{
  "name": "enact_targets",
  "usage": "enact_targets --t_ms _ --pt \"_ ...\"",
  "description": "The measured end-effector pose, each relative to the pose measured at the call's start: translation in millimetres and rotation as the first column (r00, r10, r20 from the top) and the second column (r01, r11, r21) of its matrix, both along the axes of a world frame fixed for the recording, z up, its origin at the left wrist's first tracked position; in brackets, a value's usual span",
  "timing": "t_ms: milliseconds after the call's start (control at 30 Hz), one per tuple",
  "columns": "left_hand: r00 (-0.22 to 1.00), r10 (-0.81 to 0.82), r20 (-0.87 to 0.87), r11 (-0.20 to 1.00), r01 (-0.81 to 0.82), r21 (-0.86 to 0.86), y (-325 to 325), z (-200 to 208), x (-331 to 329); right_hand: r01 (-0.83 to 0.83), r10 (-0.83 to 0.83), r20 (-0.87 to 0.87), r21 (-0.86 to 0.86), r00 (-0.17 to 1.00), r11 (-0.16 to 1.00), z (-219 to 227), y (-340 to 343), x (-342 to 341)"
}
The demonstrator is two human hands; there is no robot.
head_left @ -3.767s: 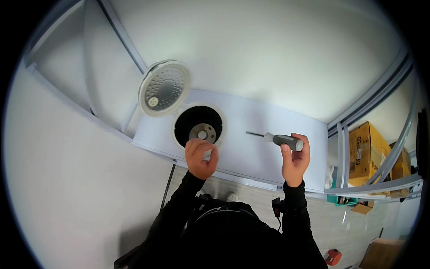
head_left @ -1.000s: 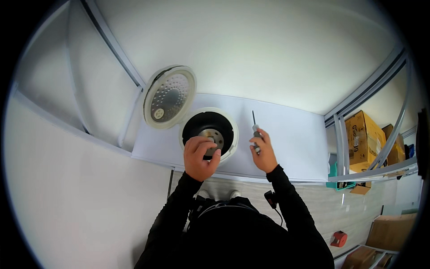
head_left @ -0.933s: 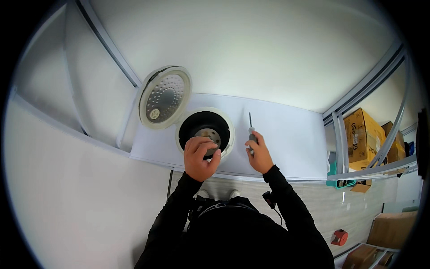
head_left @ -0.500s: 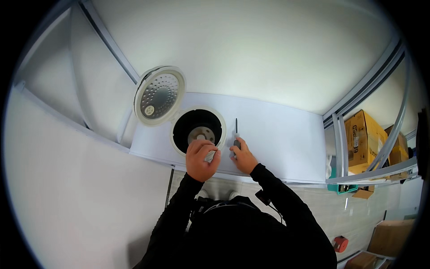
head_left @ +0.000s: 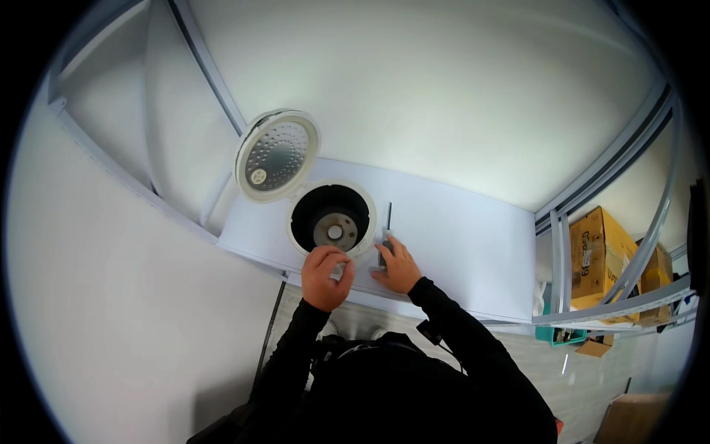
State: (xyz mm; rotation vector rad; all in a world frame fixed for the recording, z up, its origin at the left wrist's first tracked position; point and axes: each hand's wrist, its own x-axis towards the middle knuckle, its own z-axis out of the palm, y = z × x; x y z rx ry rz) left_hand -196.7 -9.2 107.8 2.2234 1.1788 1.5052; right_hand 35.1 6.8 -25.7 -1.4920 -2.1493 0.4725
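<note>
Screwdriver [head_left: 387, 234] within right grip [head_left: 400, 269], shaft [head_left: 390, 216] jutting beyond, beside rice cooker [head_left: 329, 198].

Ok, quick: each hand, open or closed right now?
Left hand: curled by the rice cooker; whether it holds anything cannot be told.
Right hand: at the screwdriver; whether its grip is closed cannot be told.

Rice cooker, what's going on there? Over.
Right grip at screwdriver, firmness unclear. Left grip curled at near side of rice cooker. Lid open, not in the way.

Pale wall [head_left: 414, 96], white table [head_left: 473, 237] (grey floor [head_left: 543, 362] below).
</note>
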Motion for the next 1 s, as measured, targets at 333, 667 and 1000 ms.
enact_targets --t_ms 333,667,1000 --pt "0.999 -0.040 0.034 0.996 0.037 0.083 9 8 -7 0.057 -0.050 -0.264 0.018 0.963 0.998 25 2 13" --pt "0.988 0.048 0.144 0.970 -0.080 0.228 46 29 -63 0.229 -0.168 -0.207 0.317 0.964 0.920 126 -7 -15" --pt "0.970 0.098 0.223 0.948 -0.159 0.276 114 43 -137 0.185 -0.042 -0.377 0.352 0.925 0.917 204 9 -123"
